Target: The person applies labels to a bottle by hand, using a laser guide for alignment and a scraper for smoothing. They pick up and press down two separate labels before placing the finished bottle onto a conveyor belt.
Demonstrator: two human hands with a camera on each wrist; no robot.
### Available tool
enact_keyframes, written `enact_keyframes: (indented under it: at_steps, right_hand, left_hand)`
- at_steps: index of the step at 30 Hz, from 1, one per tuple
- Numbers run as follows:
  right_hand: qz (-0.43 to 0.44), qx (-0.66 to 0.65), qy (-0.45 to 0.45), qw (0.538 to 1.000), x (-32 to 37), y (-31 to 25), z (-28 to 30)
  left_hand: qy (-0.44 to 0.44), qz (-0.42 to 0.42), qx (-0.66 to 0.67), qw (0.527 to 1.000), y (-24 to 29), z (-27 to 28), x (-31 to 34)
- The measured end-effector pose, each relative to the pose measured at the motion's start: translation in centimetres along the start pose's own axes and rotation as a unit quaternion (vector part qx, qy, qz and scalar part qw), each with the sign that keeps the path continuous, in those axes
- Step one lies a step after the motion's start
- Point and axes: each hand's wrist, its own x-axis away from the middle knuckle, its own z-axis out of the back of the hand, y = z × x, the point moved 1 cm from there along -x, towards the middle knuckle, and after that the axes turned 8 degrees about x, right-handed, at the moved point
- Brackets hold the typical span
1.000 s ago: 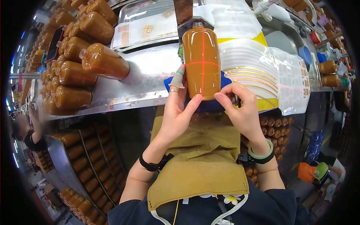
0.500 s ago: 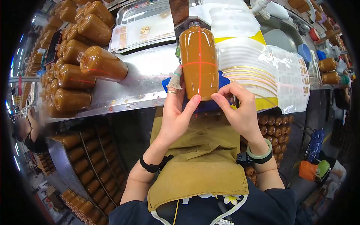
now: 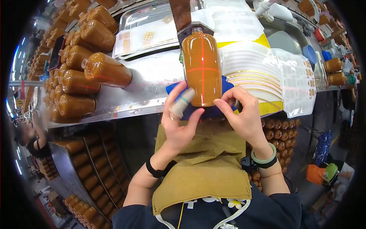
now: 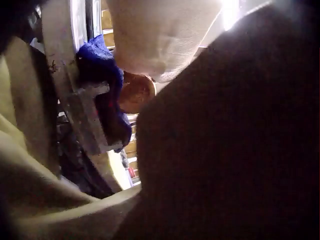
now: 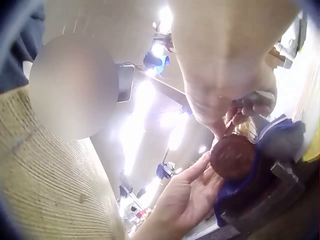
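Observation:
A bottle of brown liquid [image 3: 202,68] lies on a blue cloth [image 3: 173,87], its neck toward a metal bracket [image 3: 192,27] and its base toward me. Red light lines cross on it. My left hand [image 3: 178,124] has a pale fabric cover on one finger; its fingers are extended and blurred beside the bottle's lower left. At the lower right edge, my right hand [image 3: 242,110] has thumb and bent forefinger at the bottle. A small grey thing [image 5: 255,100] sits in its curled fingers; I cannot tell what it is. The right wrist view shows the bottle's round base up close.
Several filled bottles [image 3: 80,82] crowd the bench's left side. At its back are a tray [image 3: 133,15] and a paper with gold decals [image 3: 131,40]. Sheets with curved gold strips [image 3: 251,76] and a decal sheet [image 3: 293,84] lie right. Bottle racks [image 3: 87,160] stand below.
My left hand has drawn back from the bottle's left side and down toward me, its fingers lifting off. The right hand stays at the lower right edge. The bottle keeps its place on the cloth.

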Motion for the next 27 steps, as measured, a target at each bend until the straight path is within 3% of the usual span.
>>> enact_keyframes:
  at_steps: [2,3,6,10,13,21,27]
  right_hand:
    - [-0.001,-0.004,0.002,1.0,0.0,0.1,-0.1]
    - [-0.001,-0.007,0.001,1.0,0.0,0.1,-0.2]
    - [0.003,-0.005,0.003,1.0,0.0,0.0,-0.1]
    - [0.015,0.005,-0.013,1.0,-0.3,0.1,0.8]
    - [-0.038,-0.023,-0.112,0.993,-0.7,0.3,2.4]
    - [-0.042,-0.022,-0.111,0.993,-0.9,1.1,2.8]
    - [-0.033,-0.013,-0.107,0.994,-0.9,1.2,2.2]
  left_hand:
    - [-0.065,-0.21,-0.184,0.958,-0.1,0.2,0.0]
    - [-0.037,-0.265,-0.238,0.934,-0.2,-0.3,-0.1]
    - [-0.051,-0.326,-0.269,0.905,-0.7,-0.1,-1.1]
    - [-0.048,-0.313,-0.281,0.906,-0.8,-0.1,-1.3]
    - [-0.03,-0.327,-0.273,0.904,-1.8,0.0,-1.1]
    - [-0.015,-0.32,-0.289,0.902,-1.7,-0.4,-0.4]
    - [-0.03,-0.344,-0.404,0.847,-0.2,-1.2,-0.5]
